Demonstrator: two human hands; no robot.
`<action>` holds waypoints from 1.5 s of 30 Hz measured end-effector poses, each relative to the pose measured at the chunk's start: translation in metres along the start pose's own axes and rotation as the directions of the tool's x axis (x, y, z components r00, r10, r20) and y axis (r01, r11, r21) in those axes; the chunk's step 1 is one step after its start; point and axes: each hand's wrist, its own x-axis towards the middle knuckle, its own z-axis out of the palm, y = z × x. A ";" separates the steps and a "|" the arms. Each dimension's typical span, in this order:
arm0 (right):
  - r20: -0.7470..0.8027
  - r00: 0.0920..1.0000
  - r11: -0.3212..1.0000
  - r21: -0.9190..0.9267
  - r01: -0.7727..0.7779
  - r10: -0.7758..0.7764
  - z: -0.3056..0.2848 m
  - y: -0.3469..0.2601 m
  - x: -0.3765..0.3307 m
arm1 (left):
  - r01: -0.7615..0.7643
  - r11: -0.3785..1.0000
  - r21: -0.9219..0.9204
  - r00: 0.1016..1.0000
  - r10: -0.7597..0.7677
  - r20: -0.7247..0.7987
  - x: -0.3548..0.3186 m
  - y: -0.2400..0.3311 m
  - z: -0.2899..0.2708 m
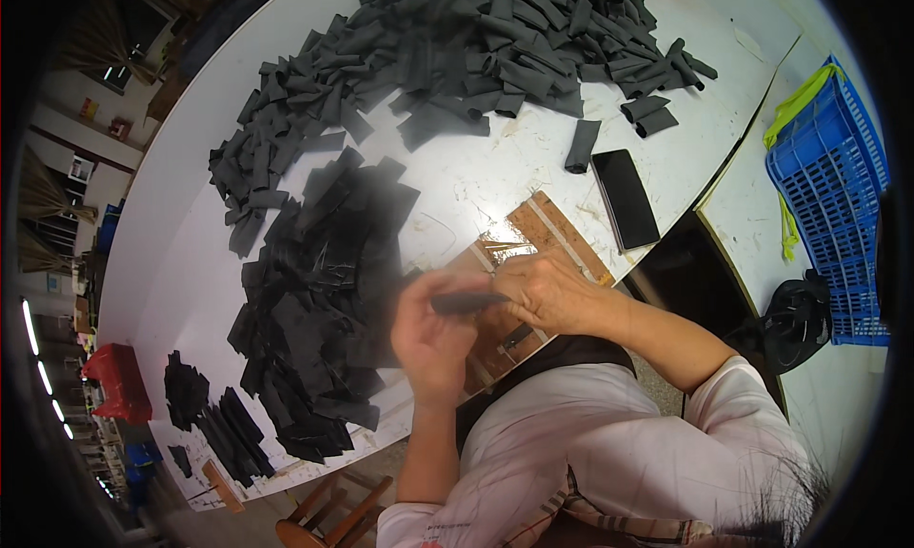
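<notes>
My left hand (430, 337) and right hand (545, 291) pinch a narrow black fabric strip (466, 302) between them, each grip closed on one end, above the brown wooden board (547, 226) on the white table (457, 181).

black fabric strips (457, 43) (white table (476, 181))

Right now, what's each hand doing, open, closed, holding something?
Left hand: closed on one end of a black fabric strip.
Right hand: closed on the strip's other end.
</notes>
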 end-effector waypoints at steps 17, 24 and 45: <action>0.097 0.995 0.999 0.049 -0.021 0.016 -0.020 -0.005 0.014 | -0.099 0.988 0.120 0.994 0.092 0.064 0.005 0.006 0.004; 0.104 0.995 0.997 -0.072 0.009 -0.001 0.004 -0.002 0.009 | 0.013 0.990 -0.138 0.992 -0.029 -0.120 -0.005 0.000 -0.012; -0.139 0.914 0.855 0.429 -0.291 0.381 -0.009 -0.038 -0.009 | 0.046 -0.139 0.989 0.999 0.020 -0.043 0.020 -0.054 -0.117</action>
